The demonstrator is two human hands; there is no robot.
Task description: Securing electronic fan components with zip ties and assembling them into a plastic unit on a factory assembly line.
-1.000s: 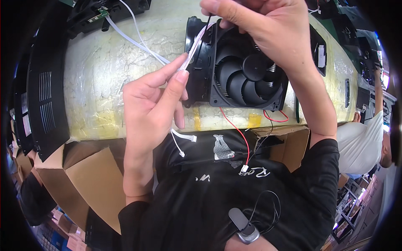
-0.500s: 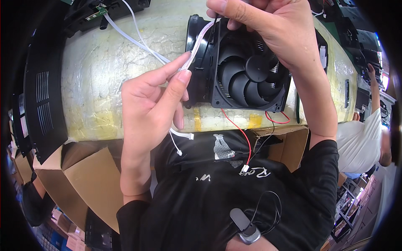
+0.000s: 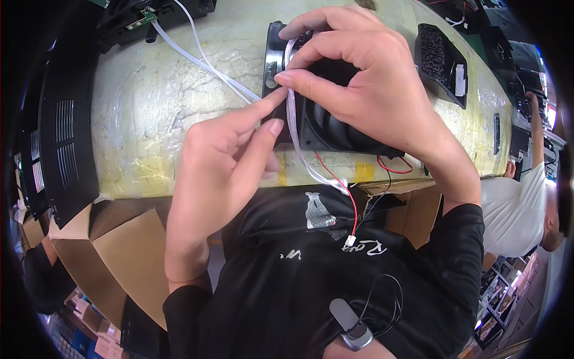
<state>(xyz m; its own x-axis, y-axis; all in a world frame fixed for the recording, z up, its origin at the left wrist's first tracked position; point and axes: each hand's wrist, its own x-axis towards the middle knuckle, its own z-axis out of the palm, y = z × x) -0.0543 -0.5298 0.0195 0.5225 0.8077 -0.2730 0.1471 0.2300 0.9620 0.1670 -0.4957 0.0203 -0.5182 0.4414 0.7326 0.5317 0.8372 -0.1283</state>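
Note:
A white ribbon cable [image 3: 292, 116] hangs down in front of a black fan [image 3: 335, 128] in a square frame. My right hand [image 3: 371, 78], closed, pinches its upper stretch between thumb and fingers over the housing left of the fan. My left hand [image 3: 215, 155] is open beside it, thumb and index finger apart, the index fingertip meeting the cable just under my right thumb. The cable's lower end carries a white connector [image 3: 342, 187] above my lap. From the fan, a red wire [image 3: 353, 200] and a black wire run to another small white connector [image 3: 350, 240].
The bench [image 3: 149, 119] is covered in wrinkled clear film. White leads [image 3: 197, 63] come from a green circuit board [image 3: 142, 21] at the upper left. A black vented panel [image 3: 66, 131] stands left, a black part [image 3: 441, 63] lies right. Cardboard boxes [image 3: 128, 251] sit below; another person [image 3: 514, 206] is at right.
My right hand has come down and left across the fan. My left hand has let go of the cable and shifted slightly right. The cable's connector end has swung right.

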